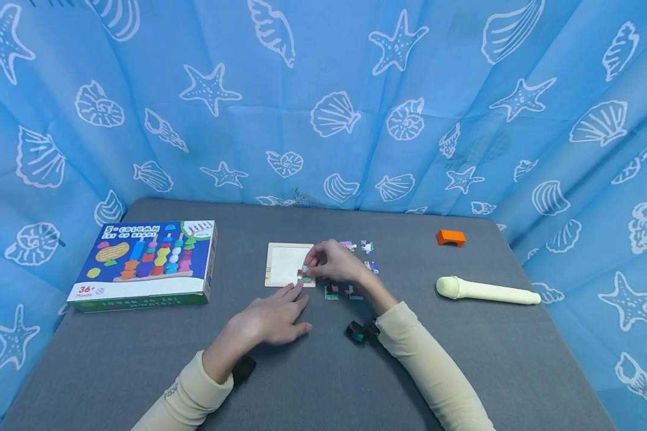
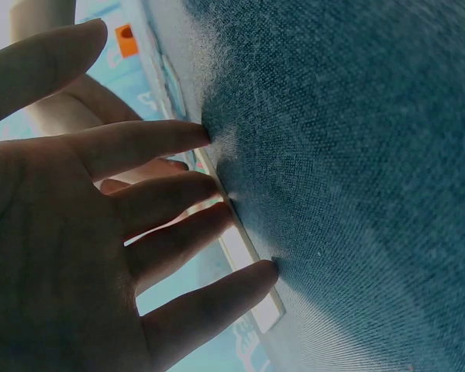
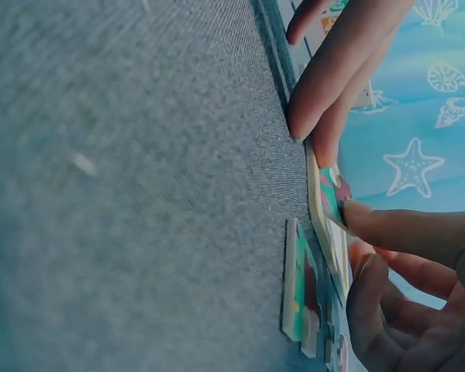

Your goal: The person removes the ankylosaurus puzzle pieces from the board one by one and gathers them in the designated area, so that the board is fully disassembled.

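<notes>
A small square wooden puzzle tray [image 1: 268,266] with a white floor lies mid-table. In its near right corner is a colourful jigsaw piece [image 1: 304,278], green and dark red in the right wrist view. My right hand [image 1: 336,261] pinches at this piece with thumb and index finger, over the tray's right edge. With fingers spread and nearly straight, my left hand [image 1: 274,316] rests its fingertips at the tray's near edge. The left wrist view shows those fingertips [image 2: 265,271] along the rim. Loose jigsaw pieces [image 1: 331,293] lie right of the tray, some partly hidden by my right hand.
A bead-set box [image 1: 140,263] stands at the left. Toward the right are an orange arch block [image 1: 450,237] and a pale yellow toy microphone [image 1: 487,291]. A blue shell-patterned curtain [image 1: 323,120] hangs behind the grey table [image 1: 323,383].
</notes>
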Demonstrator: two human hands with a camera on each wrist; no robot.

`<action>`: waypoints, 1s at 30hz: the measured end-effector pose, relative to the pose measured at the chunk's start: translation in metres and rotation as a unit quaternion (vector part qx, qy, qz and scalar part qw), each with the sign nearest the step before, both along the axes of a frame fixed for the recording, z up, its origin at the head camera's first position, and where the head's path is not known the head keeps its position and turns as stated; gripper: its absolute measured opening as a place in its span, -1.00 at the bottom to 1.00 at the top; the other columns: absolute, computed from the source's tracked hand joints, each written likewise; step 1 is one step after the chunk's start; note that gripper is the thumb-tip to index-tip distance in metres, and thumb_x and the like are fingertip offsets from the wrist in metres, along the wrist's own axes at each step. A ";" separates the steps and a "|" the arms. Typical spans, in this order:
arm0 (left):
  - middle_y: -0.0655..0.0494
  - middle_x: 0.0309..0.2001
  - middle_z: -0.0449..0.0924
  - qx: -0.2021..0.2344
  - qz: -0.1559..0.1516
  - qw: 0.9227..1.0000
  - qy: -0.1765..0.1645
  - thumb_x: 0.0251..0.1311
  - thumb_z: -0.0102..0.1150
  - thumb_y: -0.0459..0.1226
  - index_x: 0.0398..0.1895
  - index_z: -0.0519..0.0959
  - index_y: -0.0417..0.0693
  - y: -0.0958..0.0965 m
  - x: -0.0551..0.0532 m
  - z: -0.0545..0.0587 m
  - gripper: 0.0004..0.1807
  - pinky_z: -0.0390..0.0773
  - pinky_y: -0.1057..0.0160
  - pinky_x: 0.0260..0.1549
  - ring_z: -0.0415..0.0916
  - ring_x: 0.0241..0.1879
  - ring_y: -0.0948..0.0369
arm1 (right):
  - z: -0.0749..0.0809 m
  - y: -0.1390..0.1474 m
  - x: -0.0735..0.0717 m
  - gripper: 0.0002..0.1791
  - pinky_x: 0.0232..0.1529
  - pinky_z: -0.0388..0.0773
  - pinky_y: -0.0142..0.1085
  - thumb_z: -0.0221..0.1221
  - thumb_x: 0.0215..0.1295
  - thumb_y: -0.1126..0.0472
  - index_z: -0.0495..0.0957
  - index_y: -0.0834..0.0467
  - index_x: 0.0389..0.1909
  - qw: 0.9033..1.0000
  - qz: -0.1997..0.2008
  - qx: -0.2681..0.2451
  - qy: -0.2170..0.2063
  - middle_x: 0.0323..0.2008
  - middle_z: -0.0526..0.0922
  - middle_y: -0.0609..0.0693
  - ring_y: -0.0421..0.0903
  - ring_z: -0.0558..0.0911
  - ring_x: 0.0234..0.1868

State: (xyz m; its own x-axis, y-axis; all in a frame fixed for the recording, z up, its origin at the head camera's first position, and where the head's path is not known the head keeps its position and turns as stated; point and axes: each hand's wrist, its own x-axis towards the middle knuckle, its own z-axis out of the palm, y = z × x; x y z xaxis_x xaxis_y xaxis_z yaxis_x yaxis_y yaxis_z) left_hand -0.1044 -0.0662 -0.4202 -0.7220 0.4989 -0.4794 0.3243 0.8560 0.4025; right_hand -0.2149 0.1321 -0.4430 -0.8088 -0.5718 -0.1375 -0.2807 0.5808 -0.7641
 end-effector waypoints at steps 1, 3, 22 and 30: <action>0.03 0.82 -0.10 -0.001 0.001 1.000 0.000 0.62 0.07 0.14 0.73 0.24 0.01 0.000 0.002 0.003 -0.22 0.27 -0.49 0.54 -0.13 0.82 0.03 | 0.000 0.000 0.000 -0.90 -0.29 0.60 -0.43 0.42 0.37 0.34 0.74 0.25 -0.16 1.000 0.002 -0.004 0.000 -0.34 0.75 0.04 -0.26 0.62 -0.38; 0.03 0.82 -0.08 -0.001 0.001 1.000 0.002 0.62 0.08 0.14 0.72 0.25 0.00 0.000 0.004 0.007 -0.22 0.28 -0.47 0.54 -0.13 0.82 0.04 | 0.000 0.001 0.002 -0.89 -0.26 0.62 -0.43 0.41 0.39 0.34 0.73 0.23 -0.13 1.000 0.002 -0.009 -0.003 -0.32 0.77 0.05 -0.25 0.66 -0.36; 0.03 0.82 -0.09 -0.003 0.008 1.000 0.014 0.61 0.09 0.13 0.72 0.26 0.00 0.001 0.006 0.005 -0.22 0.26 -0.47 0.55 -0.12 0.81 0.04 | 0.006 0.037 0.015 -0.87 -0.18 0.68 -0.40 0.37 0.42 0.37 0.70 0.26 -0.07 0.999 -0.004 -0.053 -0.007 -0.22 0.78 0.14 -0.20 0.72 -0.25; 0.03 0.82 -0.09 -0.003 0.008 1.000 0.017 0.61 0.08 0.13 0.72 0.25 0.00 0.002 0.006 0.004 -0.22 0.24 -0.46 0.57 -0.12 0.81 0.03 | 0.013 0.071 0.029 -0.83 -0.15 0.72 -0.36 0.33 0.44 0.38 0.69 0.32 0.00 0.998 -0.016 -0.041 -0.032 -0.17 0.80 0.21 -0.10 0.75 -0.20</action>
